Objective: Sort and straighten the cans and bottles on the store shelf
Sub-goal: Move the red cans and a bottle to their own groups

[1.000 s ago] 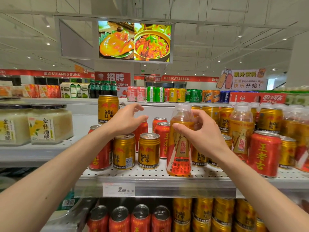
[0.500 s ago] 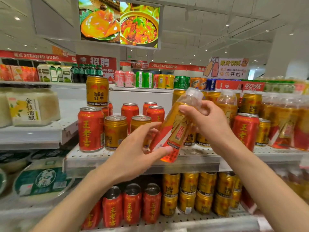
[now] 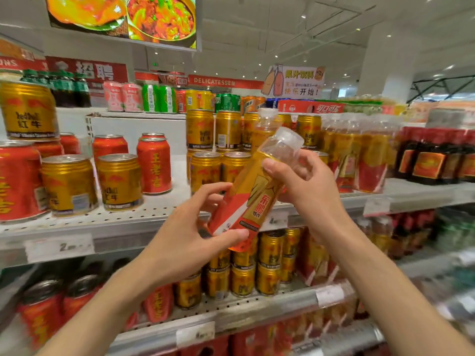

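Both my hands hold one orange drink bottle (image 3: 253,194) with a clear cap, tilted in the air in front of the shelf (image 3: 108,222). My right hand (image 3: 305,183) grips its neck and upper part. My left hand (image 3: 190,237) curls round its bottom end. Gold cans (image 3: 119,182) and red cans (image 3: 154,165) stand on the shelf to the left. More gold cans (image 3: 205,170) are stacked behind the bottle. To the right stand several like bottles (image 3: 370,160).
Dark bottles (image 3: 434,155) stand at the far right of the shelf. The lower shelves (image 3: 257,304) hold more gold and red cans. Price tags (image 3: 59,247) line the shelf edges. Further cans stand on a back display (image 3: 159,98).
The bottle has come off the shelf and tilted. My left hand left the cans and now grips the bottle's bottom. The view has swung right and closer.
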The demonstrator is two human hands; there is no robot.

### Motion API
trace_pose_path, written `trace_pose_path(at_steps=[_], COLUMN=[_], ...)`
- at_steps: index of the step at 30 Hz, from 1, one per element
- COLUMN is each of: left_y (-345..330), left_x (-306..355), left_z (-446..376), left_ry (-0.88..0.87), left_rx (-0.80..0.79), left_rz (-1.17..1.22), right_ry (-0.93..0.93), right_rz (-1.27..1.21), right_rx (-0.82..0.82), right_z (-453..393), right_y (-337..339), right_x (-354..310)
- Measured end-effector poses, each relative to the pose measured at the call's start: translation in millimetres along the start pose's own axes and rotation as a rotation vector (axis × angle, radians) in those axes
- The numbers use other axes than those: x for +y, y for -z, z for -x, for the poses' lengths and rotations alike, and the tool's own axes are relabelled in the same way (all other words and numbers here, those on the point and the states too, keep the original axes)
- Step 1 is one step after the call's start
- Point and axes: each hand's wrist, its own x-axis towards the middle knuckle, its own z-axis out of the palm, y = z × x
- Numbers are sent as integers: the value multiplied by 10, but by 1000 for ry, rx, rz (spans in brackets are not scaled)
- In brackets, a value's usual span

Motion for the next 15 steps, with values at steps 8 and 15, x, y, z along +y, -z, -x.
trace_pose_path(at_steps=[8, 15], left_y=[-1291, -2036], left_x=[435, 639], left_z=[-547, -890], left_ry=[16, 32], left_rx=[5, -24], left_rz=[-25, -39], right_ry=[-10, -12], right_rz=[-22, -23], right_rx=[-32, -63], right_z=[-414, -667], right_y=[1349, 2104], right_x=[387, 620])
